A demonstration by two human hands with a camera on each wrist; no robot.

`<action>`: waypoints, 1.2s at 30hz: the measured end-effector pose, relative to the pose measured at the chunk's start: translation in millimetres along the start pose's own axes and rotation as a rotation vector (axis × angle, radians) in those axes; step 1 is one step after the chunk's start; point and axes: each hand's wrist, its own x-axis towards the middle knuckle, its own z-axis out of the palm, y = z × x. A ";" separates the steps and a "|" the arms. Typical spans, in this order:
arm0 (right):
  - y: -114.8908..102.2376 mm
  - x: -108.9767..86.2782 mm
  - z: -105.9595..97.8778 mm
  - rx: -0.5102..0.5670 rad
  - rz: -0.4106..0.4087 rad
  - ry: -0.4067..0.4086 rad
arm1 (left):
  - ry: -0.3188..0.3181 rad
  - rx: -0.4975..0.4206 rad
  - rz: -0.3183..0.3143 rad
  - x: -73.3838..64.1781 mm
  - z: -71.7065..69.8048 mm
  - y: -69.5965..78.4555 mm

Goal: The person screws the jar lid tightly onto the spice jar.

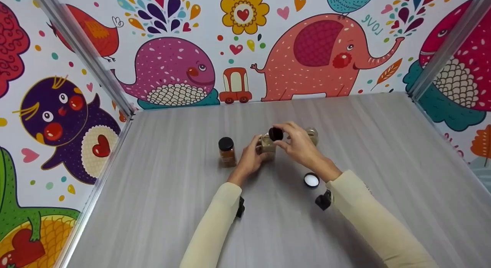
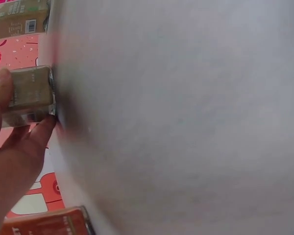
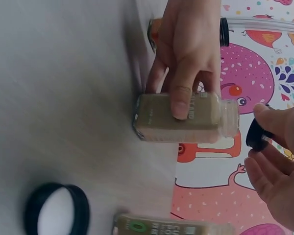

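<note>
My left hand (image 1: 251, 157) grips a square glass spice jar (image 3: 179, 117) of tan powder, which stands upright on the table with its mouth uncovered. Between the thumb and fingers of my right hand (image 1: 301, 145) is a black lid (image 1: 275, 134), held just above the jar's mouth and apart from it in the right wrist view. To the left stands a jar of orange-brown powder (image 1: 227, 153) with its black lid on. Partly behind my right hand is another jar of tan powder (image 1: 312, 136), its glass mouth uncovered. The left wrist view shows fingers around the middle jar (image 2: 29, 93).
A second black lid (image 1: 311, 180) lies on the grey table (image 1: 172, 164) beneath my right forearm, its white inside facing up. Walls printed with cartoon animals (image 1: 314, 60) rise at the back and sides, with metal posts (image 1: 88, 57) at the corners.
</note>
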 end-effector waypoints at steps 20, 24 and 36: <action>-2.8 27.9 -7.8 -0.191 -0.110 -0.324 | -0.038 -0.070 -0.056 -0.4 -1.7 0.9; -3.5 31.5 -6.0 -0.214 -0.117 -0.354 | -0.039 -0.063 -0.057 0.2 -1.0 1.2; -3.9 36.1 -3.9 -0.215 -0.109 -0.418 | -0.034 -0.045 -0.067 1.5 -1.8 1.6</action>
